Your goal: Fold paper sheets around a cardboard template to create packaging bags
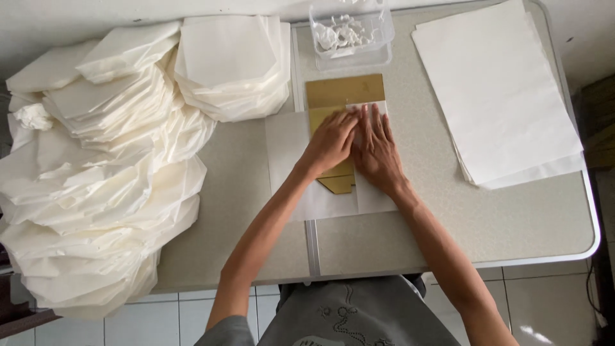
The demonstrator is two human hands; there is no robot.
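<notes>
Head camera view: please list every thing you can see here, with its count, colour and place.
table: one, speckled grey, fills the middle.
gold template: one, table centre, partly under the hands.
translucent sheet: one, white, lying over the template.
folded paper pieces: many, cream, piled at left.
flat paper stack: one, white, at right.
plastic container: one, clear, top centre, holding small white bits.
left hand: pressing flat on the sheet.
right hand: pressing flat beside it.
</notes>
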